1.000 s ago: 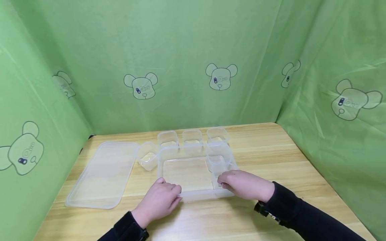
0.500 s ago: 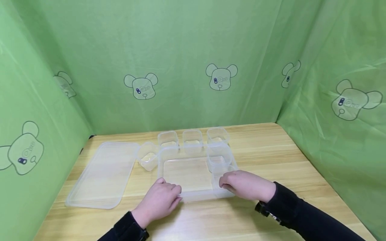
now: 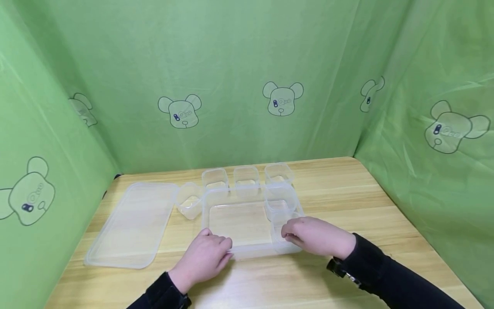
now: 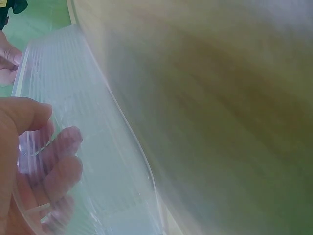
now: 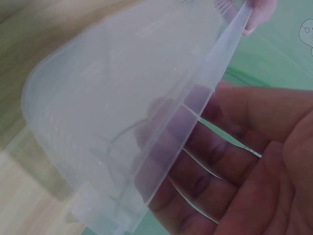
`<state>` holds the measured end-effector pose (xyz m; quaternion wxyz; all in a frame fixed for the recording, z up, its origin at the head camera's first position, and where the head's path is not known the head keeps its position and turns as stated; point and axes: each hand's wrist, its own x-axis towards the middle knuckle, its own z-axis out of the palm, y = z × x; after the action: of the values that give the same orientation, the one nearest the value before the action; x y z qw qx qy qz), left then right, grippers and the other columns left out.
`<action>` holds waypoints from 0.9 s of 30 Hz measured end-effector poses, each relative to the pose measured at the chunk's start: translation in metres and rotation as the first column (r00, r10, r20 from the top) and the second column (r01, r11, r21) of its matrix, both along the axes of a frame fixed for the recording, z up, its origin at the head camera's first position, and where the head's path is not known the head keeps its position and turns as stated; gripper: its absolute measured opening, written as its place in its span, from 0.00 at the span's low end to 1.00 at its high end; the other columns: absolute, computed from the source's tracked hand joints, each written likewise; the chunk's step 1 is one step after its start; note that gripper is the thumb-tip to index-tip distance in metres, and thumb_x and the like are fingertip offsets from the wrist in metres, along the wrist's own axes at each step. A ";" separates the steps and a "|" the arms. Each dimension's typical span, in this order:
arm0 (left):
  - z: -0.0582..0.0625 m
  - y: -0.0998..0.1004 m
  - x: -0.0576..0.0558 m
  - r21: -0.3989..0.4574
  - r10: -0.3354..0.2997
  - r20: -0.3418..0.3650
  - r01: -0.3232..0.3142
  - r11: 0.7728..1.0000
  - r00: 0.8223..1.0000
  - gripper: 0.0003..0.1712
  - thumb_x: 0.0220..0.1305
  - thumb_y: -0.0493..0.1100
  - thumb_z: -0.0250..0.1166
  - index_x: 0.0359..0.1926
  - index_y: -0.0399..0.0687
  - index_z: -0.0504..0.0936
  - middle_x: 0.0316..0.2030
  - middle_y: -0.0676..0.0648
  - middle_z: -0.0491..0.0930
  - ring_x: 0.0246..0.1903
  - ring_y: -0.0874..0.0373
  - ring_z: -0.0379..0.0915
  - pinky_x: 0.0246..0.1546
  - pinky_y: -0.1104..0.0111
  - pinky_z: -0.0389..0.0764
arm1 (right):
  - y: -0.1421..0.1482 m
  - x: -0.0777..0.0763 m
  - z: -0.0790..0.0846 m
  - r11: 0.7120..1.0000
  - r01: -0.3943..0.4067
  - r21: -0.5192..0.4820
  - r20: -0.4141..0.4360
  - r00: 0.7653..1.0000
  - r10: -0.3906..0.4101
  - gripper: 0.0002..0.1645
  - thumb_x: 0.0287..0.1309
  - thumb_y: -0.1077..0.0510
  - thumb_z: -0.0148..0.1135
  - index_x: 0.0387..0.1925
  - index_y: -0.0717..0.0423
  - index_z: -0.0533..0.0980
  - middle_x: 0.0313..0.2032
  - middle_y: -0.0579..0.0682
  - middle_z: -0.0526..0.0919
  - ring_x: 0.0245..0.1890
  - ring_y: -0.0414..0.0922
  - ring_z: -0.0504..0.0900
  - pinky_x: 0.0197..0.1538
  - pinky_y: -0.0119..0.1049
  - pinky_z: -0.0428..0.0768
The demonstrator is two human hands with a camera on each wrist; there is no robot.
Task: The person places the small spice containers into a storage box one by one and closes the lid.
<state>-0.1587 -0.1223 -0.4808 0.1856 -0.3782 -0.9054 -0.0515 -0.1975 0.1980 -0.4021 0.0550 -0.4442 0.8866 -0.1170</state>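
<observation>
A large clear plastic box (image 3: 252, 249) stands in the middle of the table. My left hand (image 3: 204, 257) grips its near wall, thumb on the outer side and curled fingers showing through the plastic in the left wrist view. In the box's near right corner sits a small clear container (image 3: 276, 231). Over it, my right hand (image 3: 316, 236) pinches its near rim beside the box wall; the fingers (image 5: 164, 122) show partly through the plastic. Behind it, along the box's right side, is another small container (image 3: 281, 199).
A flat translucent lid (image 3: 135, 223) lies on the table at the left. One small container (image 3: 188, 201) lies tipped between lid and box. Behind the box, three small containers (image 3: 215, 178) stand in a row. Green curtains (image 3: 231, 86) enclose the wooden table (image 3: 343, 189) at back and sides.
My right hand has shifted slightly to the right, and its fingertips show less inside the small container. The left hand and the box have stayed put.
</observation>
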 end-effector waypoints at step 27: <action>0.001 -0.002 0.000 0.005 -0.002 0.011 0.002 1.000 1.000 0.15 0.63 0.52 0.68 0.29 0.56 0.70 0.19 0.62 0.68 0.20 0.65 0.68 0.34 0.67 0.65 | 0.008 -0.025 0.029 0.996 0.041 -0.081 -0.067 0.997 -0.047 0.04 0.66 0.64 0.62 0.38 0.53 0.82 0.35 0.41 0.82 0.36 0.37 0.81 0.42 0.39 0.82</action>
<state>-0.1585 -0.1240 -0.4799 0.1814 -0.3785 -0.9059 -0.0560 -0.2221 0.2062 -0.3727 0.0041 -0.4301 0.8922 -0.1380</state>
